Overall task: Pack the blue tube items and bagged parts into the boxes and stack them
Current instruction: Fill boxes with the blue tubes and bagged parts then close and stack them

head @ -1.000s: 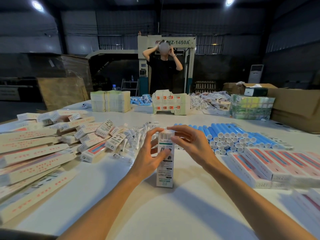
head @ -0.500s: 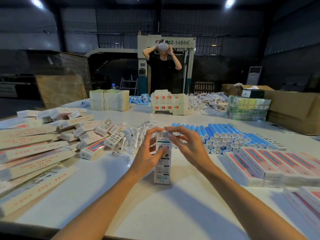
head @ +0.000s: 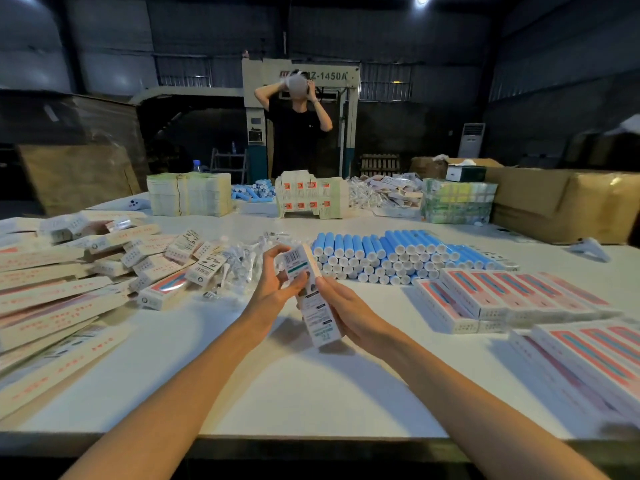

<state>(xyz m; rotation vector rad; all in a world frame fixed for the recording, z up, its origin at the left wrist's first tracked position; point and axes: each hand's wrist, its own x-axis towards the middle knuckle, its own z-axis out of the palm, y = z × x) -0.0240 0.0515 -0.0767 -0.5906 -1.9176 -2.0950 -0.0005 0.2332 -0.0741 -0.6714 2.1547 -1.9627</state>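
Tons laid out across the white surface (head: 311, 393): flat box blanks (head: 59, 306) heaped on the left, finished boxes (head: 512, 299) stacked on the right, blue tubes (head: 381, 251) piled mid-way with bagged parts (head: 242, 261) just beside, presumably all for easy reach. Dead centre, one box (head: 317, 317), long axis tilted, barcode end pointing away and a bit left, lower end close to the surface. Left grip (head: 273, 292) curled round that top end, right grip (head: 349, 317) clasping the lower half, probably steadying for the flap.
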